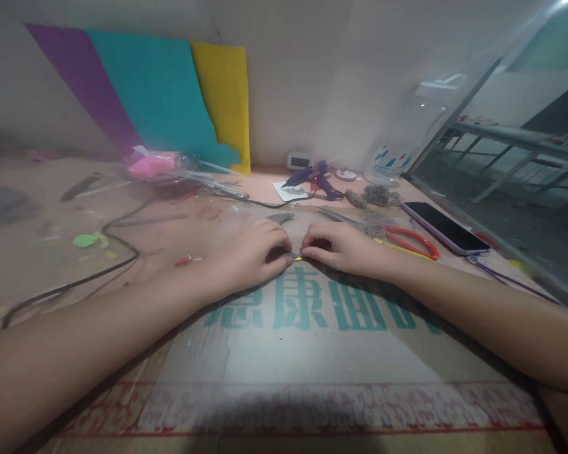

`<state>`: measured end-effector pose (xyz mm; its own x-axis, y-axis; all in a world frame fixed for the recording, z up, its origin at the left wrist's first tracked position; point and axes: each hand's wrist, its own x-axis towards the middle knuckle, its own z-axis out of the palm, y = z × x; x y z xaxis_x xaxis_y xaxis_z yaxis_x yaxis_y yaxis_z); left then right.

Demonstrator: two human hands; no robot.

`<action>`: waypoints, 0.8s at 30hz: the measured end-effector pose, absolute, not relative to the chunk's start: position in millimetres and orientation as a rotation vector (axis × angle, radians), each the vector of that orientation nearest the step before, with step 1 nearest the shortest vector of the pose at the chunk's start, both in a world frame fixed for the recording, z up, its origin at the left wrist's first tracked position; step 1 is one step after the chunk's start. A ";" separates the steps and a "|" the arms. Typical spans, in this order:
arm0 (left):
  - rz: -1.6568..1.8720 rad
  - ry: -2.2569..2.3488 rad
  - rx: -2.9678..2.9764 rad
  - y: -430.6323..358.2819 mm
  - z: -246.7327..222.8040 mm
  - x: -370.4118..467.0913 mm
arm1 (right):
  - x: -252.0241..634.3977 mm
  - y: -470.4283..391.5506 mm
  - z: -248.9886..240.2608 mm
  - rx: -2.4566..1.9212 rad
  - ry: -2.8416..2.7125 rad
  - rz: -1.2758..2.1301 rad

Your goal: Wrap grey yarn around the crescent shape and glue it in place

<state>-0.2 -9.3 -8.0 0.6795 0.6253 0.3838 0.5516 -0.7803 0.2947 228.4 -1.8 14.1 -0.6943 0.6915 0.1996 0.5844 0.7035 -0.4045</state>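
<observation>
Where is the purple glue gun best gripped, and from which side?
The purple glue gun is probably best taken by its handle, from the near right with the right hand: its nozzle points left over a white card, while the handle slants down rightward. A red light glows on its body, so the nozzle end may be hot.

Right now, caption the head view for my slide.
Left hand and right hand fingertips at a yellow scrap, glue gun behind, phone to the right.

The yellow piece (298, 258) is too tiny to identify; forearms (118, 328) are cropped.
</observation>
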 end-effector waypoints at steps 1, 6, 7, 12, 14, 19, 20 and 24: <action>0.716 0.970 2.734 -9.3 -8.3 -0.3 | 228.8 -1.8 16.1 -1.010 -2.589 0.452; 0.747 0.945 2.749 -8.7 -9.4 -1.1 | 226.8 -4.9 26.0 -1.044 -2.687 0.505; 0.749 0.938 2.753 -8.4 -9.5 -1.1 | 225.7 -6.0 27.0 -1.051 -2.705 0.501; 0.739 0.948 2.759 -8.1 -9.4 -0.3 | 221.3 -9.1 26.0 -1.131 -2.736 0.381; 0.725 0.948 2.756 -8.6 -9.0 -0.1 | 222.4 -8.7 26.7 -1.117 -2.748 0.405; 0.774 0.938 2.730 -9.5 -8.6 -0.4 | 235.5 -7.0 45.9 -1.011 -2.887 0.632; 0.787 0.937 2.719 -9.5 -8.8 -0.6 | 239.7 -6.9 52.5 -1.013 -2.913 0.654; 0.787 0.923 2.695 -8.5 -9.9 -1.4 | 259.1 -4.8 78.7 -1.143 -2.873 0.607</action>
